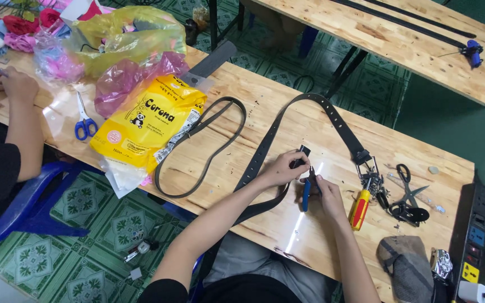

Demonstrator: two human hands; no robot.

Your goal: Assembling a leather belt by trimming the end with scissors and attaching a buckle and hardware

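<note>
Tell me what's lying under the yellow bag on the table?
The yellow bag overlaps one end of the thin dark belt and a clear plastic packet that sticks out at its lower edge. How far either runs beneath is hidden.

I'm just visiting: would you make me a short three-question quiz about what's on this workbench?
1. True or false: the right hand holds blue-handled pliers.
2. Which lies nearer the yellow packet: A, the blue scissors, or B, the red-and-yellow screwdriver?
3. What dark piece does the left hand pinch?

Key: 1 true. 2 A. 3 the end of the black belt.
</note>
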